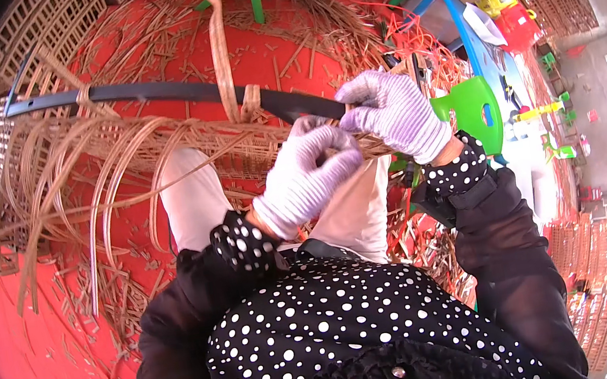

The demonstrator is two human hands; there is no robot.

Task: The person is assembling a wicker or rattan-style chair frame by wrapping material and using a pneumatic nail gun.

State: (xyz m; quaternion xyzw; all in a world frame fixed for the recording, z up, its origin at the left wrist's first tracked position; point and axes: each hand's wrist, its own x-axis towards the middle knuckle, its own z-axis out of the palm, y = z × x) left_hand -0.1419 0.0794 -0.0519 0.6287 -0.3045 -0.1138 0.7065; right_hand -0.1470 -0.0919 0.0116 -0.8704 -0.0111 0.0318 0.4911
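Polka-dot blouse (300,323) foremost, your gloved left hand (308,175) and right hand (396,114) crowd together, hold unclear, where the dark bar (163,92) ends, its long axis running leftward beside the woven panel (235,151), right hand nearer.

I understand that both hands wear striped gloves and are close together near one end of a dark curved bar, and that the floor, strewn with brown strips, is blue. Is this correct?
Not quite: the floor is red, as the head view shows. The left hand and right hand, in striped gloves, are close together near one end of the dark curved bar, and brown strips do strew the floor.
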